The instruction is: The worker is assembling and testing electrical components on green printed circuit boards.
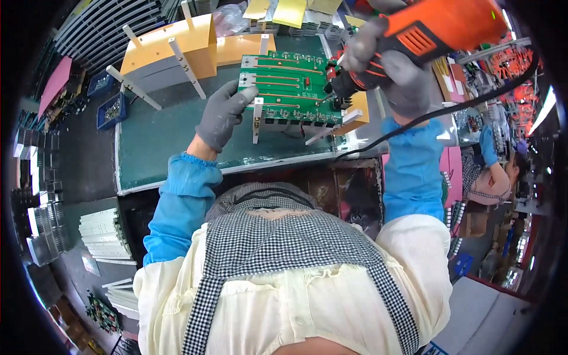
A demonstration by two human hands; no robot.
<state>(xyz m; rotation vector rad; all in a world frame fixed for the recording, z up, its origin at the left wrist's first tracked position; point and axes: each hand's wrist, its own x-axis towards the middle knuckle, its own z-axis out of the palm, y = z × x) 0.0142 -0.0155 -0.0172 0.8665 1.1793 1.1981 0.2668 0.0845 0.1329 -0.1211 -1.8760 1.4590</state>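
A green circuit board (281, 87) with copper-coloured strips is propped above the green bench top in front of me. My left hand (220, 117), in a grey glove, grips its left edge with the thumb on top. My right hand (408, 86), gloved too, is wrapped round an orange and black power drill (426, 38). The drill's tip points down and left at the right part of the board; whether it touches cannot be made out. Near my left thumb stands a white post (257, 121) at the board's near edge.
A black cable (455, 109) curves from the drill down to the bench's front edge. Yellow-orange panels (171, 44) with white bars stand at the far left. Blue bins (111, 112) sit left of the bench (177, 163). Another person (491, 177) works at far right.
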